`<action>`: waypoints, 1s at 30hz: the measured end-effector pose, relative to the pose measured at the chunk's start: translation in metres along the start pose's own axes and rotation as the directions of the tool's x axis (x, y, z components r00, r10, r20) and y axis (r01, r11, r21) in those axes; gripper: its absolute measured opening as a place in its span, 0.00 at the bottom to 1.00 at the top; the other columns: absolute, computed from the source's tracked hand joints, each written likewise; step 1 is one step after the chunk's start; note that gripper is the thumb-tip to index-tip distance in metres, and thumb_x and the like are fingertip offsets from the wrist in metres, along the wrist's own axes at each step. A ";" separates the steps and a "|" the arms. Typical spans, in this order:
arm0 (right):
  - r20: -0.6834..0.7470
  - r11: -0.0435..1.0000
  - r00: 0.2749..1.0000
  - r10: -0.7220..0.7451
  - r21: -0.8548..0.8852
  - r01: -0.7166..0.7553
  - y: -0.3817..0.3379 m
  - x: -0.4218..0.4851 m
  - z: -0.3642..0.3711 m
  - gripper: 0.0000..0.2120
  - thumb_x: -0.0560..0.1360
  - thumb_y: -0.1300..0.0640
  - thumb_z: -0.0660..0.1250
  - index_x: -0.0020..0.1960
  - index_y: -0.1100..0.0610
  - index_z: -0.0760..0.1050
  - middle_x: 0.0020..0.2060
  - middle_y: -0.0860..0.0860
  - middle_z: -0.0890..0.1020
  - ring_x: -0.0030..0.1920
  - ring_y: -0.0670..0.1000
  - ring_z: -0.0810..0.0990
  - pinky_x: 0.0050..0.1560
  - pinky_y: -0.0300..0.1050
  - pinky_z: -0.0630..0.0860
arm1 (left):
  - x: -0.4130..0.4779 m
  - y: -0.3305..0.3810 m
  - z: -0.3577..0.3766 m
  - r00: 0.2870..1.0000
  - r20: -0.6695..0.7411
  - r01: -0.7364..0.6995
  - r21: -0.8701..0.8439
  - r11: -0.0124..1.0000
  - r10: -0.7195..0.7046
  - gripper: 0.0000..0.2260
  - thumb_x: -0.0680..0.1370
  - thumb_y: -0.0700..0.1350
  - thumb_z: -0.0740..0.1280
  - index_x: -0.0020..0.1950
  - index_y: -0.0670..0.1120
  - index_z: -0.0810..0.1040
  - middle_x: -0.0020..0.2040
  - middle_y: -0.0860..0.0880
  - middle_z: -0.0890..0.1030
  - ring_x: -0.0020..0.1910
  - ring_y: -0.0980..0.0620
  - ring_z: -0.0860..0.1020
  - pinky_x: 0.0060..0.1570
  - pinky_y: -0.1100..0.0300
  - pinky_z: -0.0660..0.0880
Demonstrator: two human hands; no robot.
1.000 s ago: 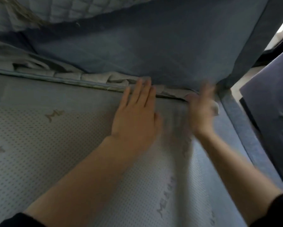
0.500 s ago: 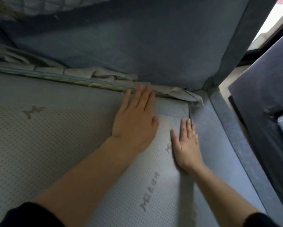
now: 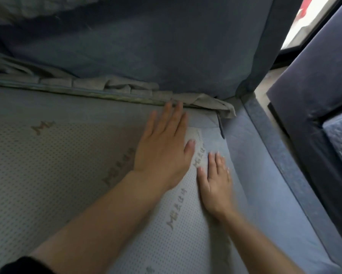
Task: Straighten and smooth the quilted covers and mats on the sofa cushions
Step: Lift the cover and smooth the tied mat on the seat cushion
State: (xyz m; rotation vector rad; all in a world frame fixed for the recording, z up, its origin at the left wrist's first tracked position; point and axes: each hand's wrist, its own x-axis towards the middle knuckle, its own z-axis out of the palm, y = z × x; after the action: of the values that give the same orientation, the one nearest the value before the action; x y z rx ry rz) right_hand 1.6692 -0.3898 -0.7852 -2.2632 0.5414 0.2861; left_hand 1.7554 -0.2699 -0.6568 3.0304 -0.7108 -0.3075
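Note:
A pale dotted mat (image 3: 53,175) with printed lettering lies over the blue seat cushion (image 3: 265,194). My left hand (image 3: 164,151) lies flat on the mat near its far right corner, fingers straight and pointing at the back seam. My right hand (image 3: 215,180) presses flat on the mat's right edge, just right of the left hand. Along the seam under the blue back cushion (image 3: 166,42), a grey quilted cover (image 3: 126,86) is bunched in folds, and one corner (image 3: 223,109) sticks out to the right.
The sofa's blue piped edge (image 3: 284,161) runs down the right side. Beyond it stands a dark blue sofa section (image 3: 314,76), with a strip of floor between them. More quilted fabric (image 3: 27,6) hangs over the top of the back cushion at the upper left.
My right hand came down from the bunched cover's corner onto the mat and slid back along its right edge. The left hand stayed flat in place.

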 end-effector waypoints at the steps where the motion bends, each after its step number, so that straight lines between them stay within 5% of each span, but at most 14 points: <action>1: 0.102 0.995 0.995 -0.017 -0.096 0.027 0.009 0.000 0.006 0.31 0.80 0.39 0.44 0.78 0.51 0.42 0.78 0.49 0.44 0.77 0.46 0.41 0.76 0.47 0.39 | 0.003 0.005 -0.012 0.992 -0.120 -0.040 -0.037 0.999 0.036 0.29 0.81 0.56 0.43 0.79 0.45 0.43 0.79 0.48 0.39 0.77 0.50 0.36 0.73 0.52 0.33; 3: 0.230 0.998 0.973 0.007 -0.058 0.007 0.010 0.015 -0.013 0.31 0.81 0.41 0.49 0.78 0.52 0.44 0.78 0.49 0.45 0.77 0.47 0.42 0.76 0.46 0.41 | 0.000 0.012 -0.032 0.964 -0.258 -0.092 -0.090 0.992 0.066 0.29 0.80 0.56 0.45 0.79 0.45 0.47 0.80 0.47 0.43 0.78 0.50 0.39 0.74 0.52 0.35; 5: 0.316 0.991 0.947 0.064 0.090 -0.097 -0.006 0.031 -0.049 0.27 0.82 0.49 0.55 0.78 0.56 0.52 0.78 0.52 0.53 0.77 0.50 0.51 0.74 0.43 0.48 | -0.010 0.008 -0.027 0.972 -0.233 -0.049 -0.103 0.994 0.024 0.30 0.80 0.56 0.44 0.79 0.45 0.47 0.80 0.47 0.43 0.78 0.50 0.39 0.74 0.52 0.35; 8: -0.163 0.901 0.973 0.164 0.426 -0.081 -0.037 0.045 -0.104 0.22 0.82 0.56 0.54 0.76 0.55 0.59 0.75 0.51 0.62 0.74 0.49 0.59 0.73 0.44 0.55 | -0.041 -0.014 0.012 0.997 0.070 0.033 0.055 0.998 -0.036 0.32 0.77 0.57 0.36 0.79 0.45 0.43 0.79 0.46 0.41 0.77 0.48 0.37 0.70 0.53 0.30; 11: -0.573 0.827 0.786 0.231 0.542 0.152 -0.050 0.017 -0.100 0.24 0.81 0.55 0.52 0.77 0.54 0.55 0.76 0.49 0.59 0.76 0.46 0.55 0.76 0.46 0.52 | -0.051 -0.023 0.022 0.969 0.236 0.046 0.097 0.994 -0.067 0.28 0.82 0.56 0.42 0.79 0.45 0.41 0.79 0.47 0.40 0.77 0.48 0.37 0.70 0.53 0.30; 12: -0.549 0.877 0.822 0.149 0.458 0.147 -0.049 0.001 -0.078 0.26 0.81 0.53 0.51 0.78 0.54 0.52 0.77 0.49 0.55 0.77 0.46 0.51 0.77 0.46 0.49 | -0.050 -0.019 0.014 0.977 0.205 0.041 0.082 0.996 -0.057 0.28 0.83 0.55 0.44 0.79 0.45 0.42 0.79 0.47 0.40 0.77 0.49 0.37 0.71 0.53 0.30; 14: -0.172 0.989 0.985 -0.030 0.134 0.054 -0.037 -0.039 -0.016 0.29 0.80 0.44 0.45 0.78 0.52 0.44 0.78 0.50 0.47 0.77 0.46 0.43 0.77 0.48 0.42 | -0.053 -0.003 -0.012 1.000 -0.003 -0.015 0.004 1.000 0.015 0.28 0.82 0.55 0.45 0.79 0.45 0.44 0.79 0.46 0.41 0.77 0.49 0.38 0.71 0.53 0.32; 17: 0.168 0.993 0.986 -0.022 -0.112 0.041 -0.010 -0.039 0.011 0.32 0.78 0.38 0.41 0.78 0.50 0.42 0.78 0.51 0.45 0.77 0.49 0.41 0.76 0.49 0.40 | -0.068 0.011 -0.047 0.937 -0.344 -0.116 -0.139 0.984 0.062 0.28 0.81 0.56 0.47 0.79 0.46 0.51 0.80 0.47 0.48 0.78 0.49 0.43 0.73 0.53 0.36; 19: 0.262 0.999 0.964 0.036 -0.042 -0.026 -0.021 -0.025 -0.016 0.27 0.82 0.46 0.49 0.77 0.58 0.54 0.75 0.58 0.58 0.76 0.54 0.55 0.75 0.49 0.51 | -0.083 -0.001 -0.042 0.948 -0.314 -0.080 -0.118 0.990 0.039 0.28 0.81 0.56 0.48 0.79 0.46 0.53 0.80 0.47 0.51 0.78 0.48 0.45 0.73 0.53 0.37; 22: 0.053 0.909 0.989 0.136 0.389 -0.146 -0.064 -0.014 -0.072 0.19 0.83 0.53 0.51 0.68 0.63 0.69 0.64 0.56 0.74 0.66 0.55 0.71 0.67 0.47 0.63 | -0.112 -0.035 -0.004 0.999 0.048 0.021 0.051 0.998 -0.024 0.33 0.77 0.58 0.37 0.79 0.45 0.50 0.79 0.46 0.52 0.78 0.48 0.45 0.72 0.52 0.35; 24: -0.343 0.767 0.921 0.184 0.636 0.084 -0.094 -0.021 -0.101 0.21 0.83 0.56 0.51 0.74 0.59 0.63 0.72 0.50 0.68 0.72 0.48 0.64 0.70 0.39 0.60 | -0.122 -0.046 0.013 0.986 0.153 0.047 0.077 0.996 -0.059 0.37 0.72 0.57 0.31 0.79 0.45 0.47 0.80 0.47 0.50 0.78 0.49 0.44 0.72 0.52 0.35; 26: -0.557 0.711 0.820 0.132 0.629 0.313 -0.109 -0.042 -0.091 0.22 0.82 0.57 0.51 0.76 0.58 0.59 0.74 0.50 0.63 0.74 0.45 0.60 0.72 0.35 0.57 | -0.123 -0.043 0.002 0.993 0.085 0.080 0.003 0.997 -0.080 0.37 0.72 0.56 0.31 0.79 0.43 0.48 0.80 0.46 0.51 0.78 0.48 0.46 0.73 0.51 0.37; 28: -0.392 0.890 0.910 -0.133 0.357 0.284 -0.098 -0.072 -0.035 0.25 0.82 0.51 0.49 0.78 0.55 0.53 0.77 0.51 0.57 0.76 0.48 0.54 0.76 0.42 0.52 | -0.125 -0.033 -0.028 0.990 -0.130 0.053 -0.067 0.996 -0.061 0.33 0.76 0.55 0.38 0.78 0.42 0.53 0.79 0.44 0.53 0.78 0.46 0.49 0.74 0.51 0.40; 30: 0.059 0.962 0.962 -0.267 -0.045 0.270 -0.069 -0.101 0.019 0.28 0.81 0.43 0.44 0.79 0.50 0.45 0.78 0.49 0.49 0.77 0.47 0.45 0.76 0.45 0.43 | -0.133 -0.029 -0.060 0.944 -0.328 -0.013 -0.116 0.993 -0.026 0.29 0.80 0.54 0.46 0.79 0.42 0.52 0.79 0.45 0.50 0.78 0.48 0.46 0.73 0.51 0.39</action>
State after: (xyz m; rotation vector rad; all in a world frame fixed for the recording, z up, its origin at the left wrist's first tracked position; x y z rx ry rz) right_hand 1.6114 -0.3044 -0.7168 -2.3394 0.1959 0.2240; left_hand 1.6631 -0.1867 -0.5743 2.8667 -0.6316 0.1527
